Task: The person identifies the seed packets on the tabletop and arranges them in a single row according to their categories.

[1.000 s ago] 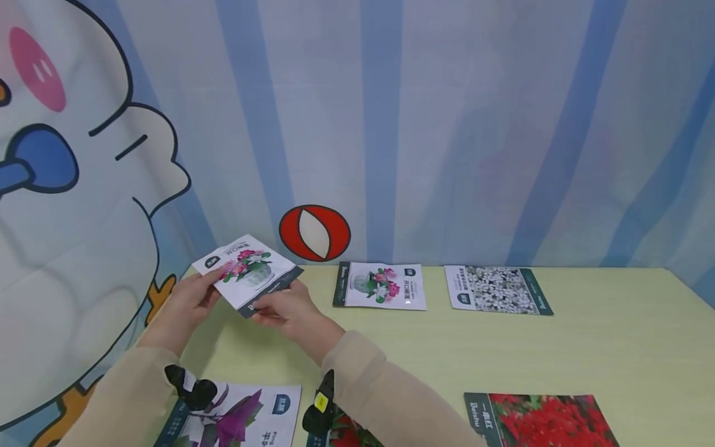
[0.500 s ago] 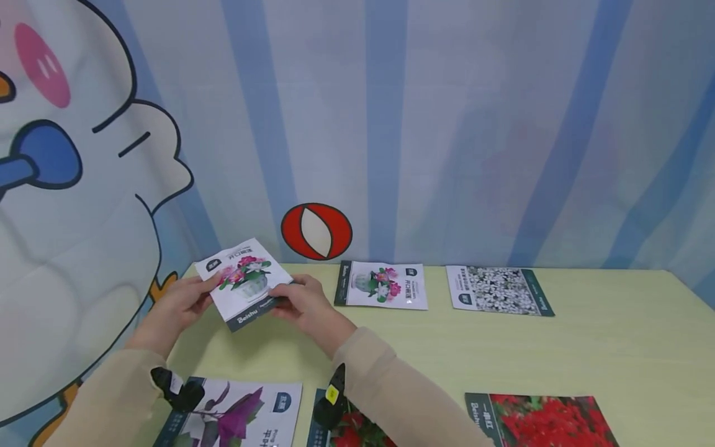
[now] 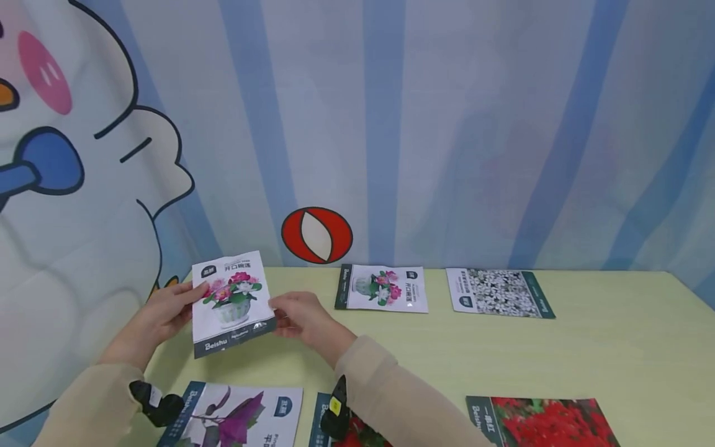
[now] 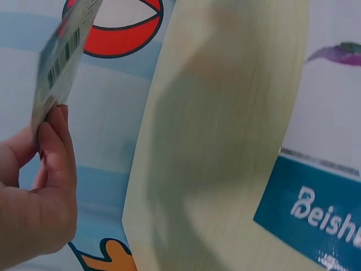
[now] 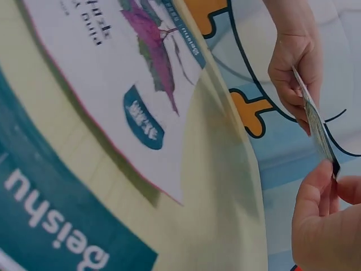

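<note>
A white seed packet (image 3: 231, 304) printed with a pot of pink flowers is held up above the table's left end, its front facing me and its dark "Beishu" band at the bottom. My left hand (image 3: 164, 313) pinches its left edge, thumb on the front. At the lower right edge, my right hand (image 3: 307, 320) pinches it between thumb and fingers. In the left wrist view the packet (image 4: 65, 62) appears nearly edge-on, showing a barcode on its back. The right wrist view has both hands on the thin packet (image 5: 316, 121).
Along the table's back lie a matching pink-flower packet (image 3: 385, 288) and a white-blossom packet (image 3: 497, 292). Nearer are a purple-flower packet (image 3: 240, 416), a red-flower packet (image 3: 357, 434) partly under my right sleeve, and another red-flower packet (image 3: 547, 422). A patterned curtain (image 3: 436, 124) stands behind.
The held packet has turned from slanted to nearly upright and come lower, towards me. Both hands keep hold of it; the left has shifted down and left.
</note>
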Demonstrator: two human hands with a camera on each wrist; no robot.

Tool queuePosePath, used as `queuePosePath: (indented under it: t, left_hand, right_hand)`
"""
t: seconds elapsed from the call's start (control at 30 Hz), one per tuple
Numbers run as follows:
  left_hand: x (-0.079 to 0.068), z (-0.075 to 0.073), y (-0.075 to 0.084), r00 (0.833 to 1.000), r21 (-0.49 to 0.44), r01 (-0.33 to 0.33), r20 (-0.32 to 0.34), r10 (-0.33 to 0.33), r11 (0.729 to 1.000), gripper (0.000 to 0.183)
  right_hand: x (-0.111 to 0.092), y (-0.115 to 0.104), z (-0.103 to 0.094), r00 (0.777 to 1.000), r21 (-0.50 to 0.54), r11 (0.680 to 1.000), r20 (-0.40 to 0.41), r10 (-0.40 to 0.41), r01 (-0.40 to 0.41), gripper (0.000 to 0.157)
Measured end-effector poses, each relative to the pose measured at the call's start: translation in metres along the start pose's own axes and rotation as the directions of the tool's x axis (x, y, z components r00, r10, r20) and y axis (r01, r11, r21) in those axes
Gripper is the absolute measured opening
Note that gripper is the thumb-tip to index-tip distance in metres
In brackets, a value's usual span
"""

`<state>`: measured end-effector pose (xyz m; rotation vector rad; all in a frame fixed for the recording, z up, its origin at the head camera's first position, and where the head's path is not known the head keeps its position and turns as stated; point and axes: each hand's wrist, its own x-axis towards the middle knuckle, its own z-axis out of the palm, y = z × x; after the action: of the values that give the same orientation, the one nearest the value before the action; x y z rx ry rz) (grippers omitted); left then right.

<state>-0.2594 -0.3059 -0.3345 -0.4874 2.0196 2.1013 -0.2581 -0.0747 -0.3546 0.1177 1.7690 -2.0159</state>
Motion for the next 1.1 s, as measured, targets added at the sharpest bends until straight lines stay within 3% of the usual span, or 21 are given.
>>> queuePosePath:
  t: [0.23,0.37,0.47,0.63,0.77,0.9,1.1]
  left_hand:
    - [-0.002,-0.012,-0.002,0.996,0.113,-0.011,0.086,0.001,0.994,0.077]
    - [-0.002,-0.016,-0.001,0.99,0.15,-0.023,0.143,0.002,0.988,0.077]
    - [-0.002,-0.017,-0.004,0.989,0.249,-0.048,0.15,0.01,0.967,0.075]
    - [-0.001,-0.017,-0.012,0.992,0.432,-0.071,0.122,0.02,0.899,0.066]
    - [-0.001,-0.02,-0.019,0.995,0.505,-0.075,0.089,0.035,0.86,0.062]
    - [0.0,-0.022,-0.022,0.997,0.545,-0.072,0.067,0.043,0.835,0.059]
    - [0.004,-0.024,-0.028,0.999,0.55,-0.044,0.035,0.029,0.834,0.056]
  right_hand:
    - [-0.004,0.013,0.005,0.998,-0.125,0.992,0.06,0.01,-0.003,0.011]
    - [-0.006,0.018,0.007,0.999,-0.152,0.988,0.043,0.015,-0.008,0.009]
    - [-0.006,0.022,0.009,0.999,-0.158,0.987,0.022,0.024,-0.02,0.009]
    - [-0.009,0.032,0.015,0.999,-0.155,0.987,0.021,0.032,-0.029,0.012]
    - [-0.01,0.04,0.02,0.999,-0.12,0.992,0.031,0.027,-0.023,0.014]
    - [-0.009,0.045,0.023,0.998,-0.093,0.995,0.04,0.041,-0.037,0.016]
    - [-0.008,0.049,0.028,0.999,-0.096,0.995,0.021,0.026,-0.024,0.017]
